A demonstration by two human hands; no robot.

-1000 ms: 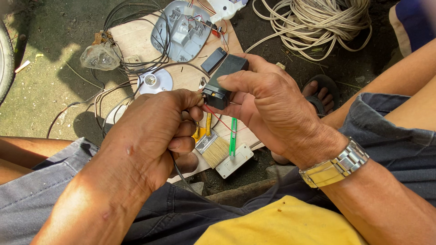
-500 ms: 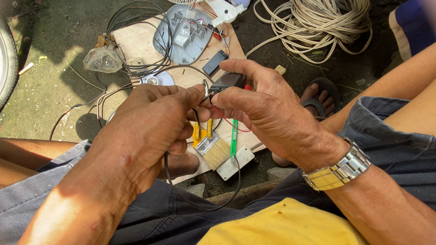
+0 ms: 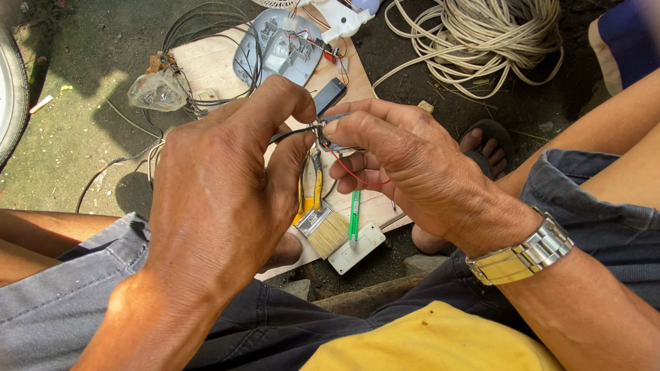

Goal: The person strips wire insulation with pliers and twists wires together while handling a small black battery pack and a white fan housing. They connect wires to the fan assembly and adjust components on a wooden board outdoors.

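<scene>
left hand (image 3: pixel 227 178) pinching black wire (image 3: pixel 289 135) at fingertips | right hand (image 3: pixel 405 161) gripping small dark part (image 3: pixel 328 141) with red wire (image 3: pixel 354 177), held above wooden board (image 3: pixel 206 65) | paintbrush (image 3: pixel 323 228), green tool (image 3: pixel 355 214) lying below

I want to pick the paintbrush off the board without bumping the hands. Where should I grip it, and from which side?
Probably the metal ferrule of the paintbrush, pinched across its flat faces from the bristle end. The bristles fan out free there; its handle runs up under the left hand beside the yellow-handled pliers, and the green utility knife lies on its right.
</scene>
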